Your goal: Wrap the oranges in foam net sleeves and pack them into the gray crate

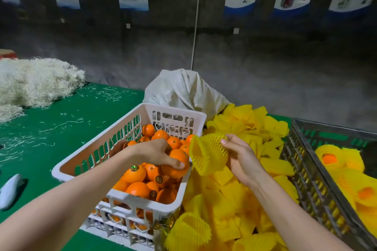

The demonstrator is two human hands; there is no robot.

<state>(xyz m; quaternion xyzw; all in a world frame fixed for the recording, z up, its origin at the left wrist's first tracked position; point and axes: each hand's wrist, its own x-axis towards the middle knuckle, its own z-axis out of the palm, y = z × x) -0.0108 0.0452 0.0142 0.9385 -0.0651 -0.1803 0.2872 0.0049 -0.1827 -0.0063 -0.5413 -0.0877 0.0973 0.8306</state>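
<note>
My left hand (pixel 157 153) grips an orange (pixel 179 158) just above the right rim of the white basket (pixel 130 199), which holds several loose oranges (pixel 135 174). Right beside it, my right hand (pixel 240 158) pinches a yellow foam net sleeve (pixel 207 154) with its wide mouth turned toward the orange. The orange and sleeve are nearly touching. A heap of yellow foam sleeves (pixel 228 208) lies between the basket and the gray crate (pixel 306 179) at the right. Several wrapped oranges (pixel 342 163) lie inside the crate.
A white woven sack (pixel 183 89) stands behind the basket. A pile of pale wood-wool (pixel 34 81) covers the far left of the green table (pixel 67 126), with loose strands scattered about. A white object (pixel 10 189) lies at the left edge. A dark wall is behind.
</note>
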